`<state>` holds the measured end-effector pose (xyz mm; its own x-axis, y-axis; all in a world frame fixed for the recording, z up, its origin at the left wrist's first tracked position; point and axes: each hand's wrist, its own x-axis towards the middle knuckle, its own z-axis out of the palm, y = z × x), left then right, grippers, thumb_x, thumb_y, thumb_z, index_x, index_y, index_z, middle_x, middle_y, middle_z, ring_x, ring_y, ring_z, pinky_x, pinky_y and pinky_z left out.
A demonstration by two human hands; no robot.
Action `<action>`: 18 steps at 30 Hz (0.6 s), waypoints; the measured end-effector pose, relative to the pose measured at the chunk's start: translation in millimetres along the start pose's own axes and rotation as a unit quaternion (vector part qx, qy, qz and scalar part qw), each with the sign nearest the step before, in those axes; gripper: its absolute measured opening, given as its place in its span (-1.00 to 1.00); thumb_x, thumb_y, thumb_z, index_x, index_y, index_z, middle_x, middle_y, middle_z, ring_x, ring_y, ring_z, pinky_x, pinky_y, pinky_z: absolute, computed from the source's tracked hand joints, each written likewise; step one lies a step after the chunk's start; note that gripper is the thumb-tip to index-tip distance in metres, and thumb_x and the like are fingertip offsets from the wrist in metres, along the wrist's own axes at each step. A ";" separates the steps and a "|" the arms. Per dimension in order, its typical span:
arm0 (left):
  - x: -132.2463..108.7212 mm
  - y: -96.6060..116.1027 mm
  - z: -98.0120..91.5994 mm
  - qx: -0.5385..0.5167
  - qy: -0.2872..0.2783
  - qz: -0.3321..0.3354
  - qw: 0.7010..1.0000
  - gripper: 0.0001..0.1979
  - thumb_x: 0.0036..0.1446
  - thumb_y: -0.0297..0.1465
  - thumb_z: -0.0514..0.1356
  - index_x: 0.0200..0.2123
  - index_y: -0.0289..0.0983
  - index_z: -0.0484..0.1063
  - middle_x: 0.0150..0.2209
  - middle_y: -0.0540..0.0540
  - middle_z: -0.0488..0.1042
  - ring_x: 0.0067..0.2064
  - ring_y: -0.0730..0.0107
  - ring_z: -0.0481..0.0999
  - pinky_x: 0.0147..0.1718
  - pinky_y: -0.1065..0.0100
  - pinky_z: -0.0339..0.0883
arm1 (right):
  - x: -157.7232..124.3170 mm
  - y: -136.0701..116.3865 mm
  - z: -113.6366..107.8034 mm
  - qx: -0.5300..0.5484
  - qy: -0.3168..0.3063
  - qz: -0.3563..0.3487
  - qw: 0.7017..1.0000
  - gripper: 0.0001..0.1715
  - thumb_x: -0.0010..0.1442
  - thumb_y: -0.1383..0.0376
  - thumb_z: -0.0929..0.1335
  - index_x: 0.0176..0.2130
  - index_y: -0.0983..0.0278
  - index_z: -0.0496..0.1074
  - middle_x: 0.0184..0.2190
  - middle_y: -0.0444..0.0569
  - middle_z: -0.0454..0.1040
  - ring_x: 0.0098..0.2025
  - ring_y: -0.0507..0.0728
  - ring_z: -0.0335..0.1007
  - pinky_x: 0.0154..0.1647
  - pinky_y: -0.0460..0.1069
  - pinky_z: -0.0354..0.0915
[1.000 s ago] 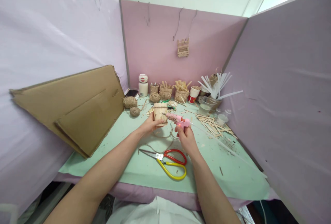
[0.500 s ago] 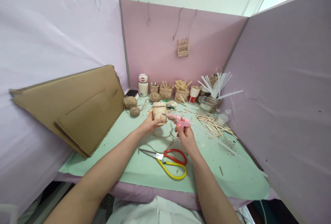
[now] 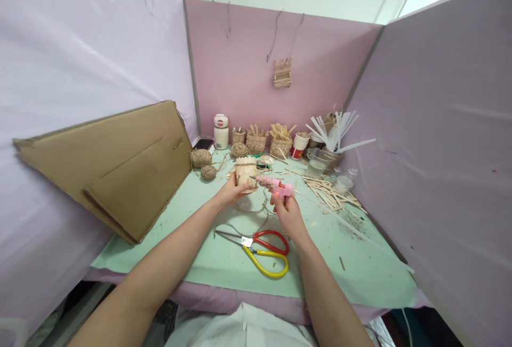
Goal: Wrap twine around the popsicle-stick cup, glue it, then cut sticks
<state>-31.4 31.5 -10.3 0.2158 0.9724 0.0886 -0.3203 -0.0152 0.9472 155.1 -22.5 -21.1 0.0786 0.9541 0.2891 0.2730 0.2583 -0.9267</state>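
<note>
My left hand point(image 3: 231, 191) is closed around the lower left side of a small cup made of pale wooden sticks point(image 3: 245, 171), with twine wound near its scalloped top. In my right hand point(image 3: 286, 209) is a pink glue gun point(image 3: 280, 186), its nozzle pointing left at the cup's right side; whether the tip touches is too small to tell. A small red light glows on the gun, and a long clear glue stick runs out of its back. Twine point(image 3: 262, 211) trails on the table below the cup. Scissors point(image 3: 252, 245) with red and yellow handles lie nearer me.
Twine balls point(image 3: 201, 158) and leaning cardboard point(image 3: 132, 171) are on the left. Stick-filled baskets point(image 3: 280, 147), a white jar point(image 3: 221, 132) and a container of glue sticks point(image 3: 334, 133) line the back. Loose wooden sticks point(image 3: 330, 195) lie right. A small wooden piece point(image 3: 282, 75) hangs on the back panel.
</note>
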 end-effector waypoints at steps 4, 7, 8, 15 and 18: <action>1.5 0.5 -3.2 0.120 0.068 0.054 0.989 -0.30 -0.20 -0.35 0.40 0.02 -0.26 0.17 0.12 -0.27 0.31 0.12 0.12 0.36 0.12 0.07 0.20 | -1.1 -0.1 -0.1 -0.023 -0.001 0.013 1.000 -0.56 0.13 -0.02 0.26 -0.20 0.27 0.37 -0.35 -0.01 0.49 -0.34 0.16 0.38 -0.38 0.02 0.27; 2.7 1.2 -6.1 0.126 0.088 0.066 0.986 -0.31 -0.19 -0.34 0.40 0.02 -0.26 0.19 0.13 -0.27 0.30 0.14 0.11 0.32 0.13 0.09 0.19 | -2.4 -4.4 -1.7 -0.019 0.012 0.014 1.000 -0.52 0.13 -0.05 0.26 -0.19 0.27 0.38 -0.35 -0.01 0.49 -0.37 0.14 0.36 -0.40 0.01 0.26; 3.0 1.6 -6.6 0.110 0.089 0.059 0.988 -0.31 -0.19 -0.34 0.40 0.02 -0.26 0.19 0.13 -0.27 0.30 0.13 0.12 0.34 0.12 0.09 0.20 | -1.9 -6.3 -3.1 -0.010 0.013 0.013 1.000 -0.52 0.14 -0.07 0.25 -0.21 0.27 0.38 -0.36 -0.01 0.48 -0.39 0.13 0.35 -0.42 0.00 0.25; -1.2 11.6 0.2 -0.028 0.064 0.004 0.998 -0.34 -0.18 -0.40 0.40 -0.02 -0.23 0.17 0.11 -0.27 0.32 -0.05 0.23 0.49 -0.01 0.11 0.36 | 24.1 2.4 -30.4 0.047 0.064 0.119 0.990 -0.47 0.12 -0.12 0.21 -0.24 0.27 0.36 -0.39 -0.02 0.47 -0.48 0.05 0.33 -0.52 -0.06 0.27; -4.1 15.8 3.4 -0.046 0.053 -0.001 0.998 -0.38 -0.17 -0.41 0.39 -0.04 -0.23 0.18 0.10 -0.26 0.33 -0.08 0.24 0.51 -0.03 0.12 0.37 | 34.0 20.4 -47.2 -0.018 0.060 0.171 0.983 -0.52 0.10 -0.08 0.22 -0.32 0.27 0.37 -0.49 -0.04 0.45 -0.53 0.08 0.33 -0.57 -0.04 0.24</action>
<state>-34.2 26.4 5.4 0.1194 0.9916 0.0495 -0.4041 0.0030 0.9147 208.6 8.0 -18.8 0.2847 0.9586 -0.0101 0.2437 -0.0826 -0.9663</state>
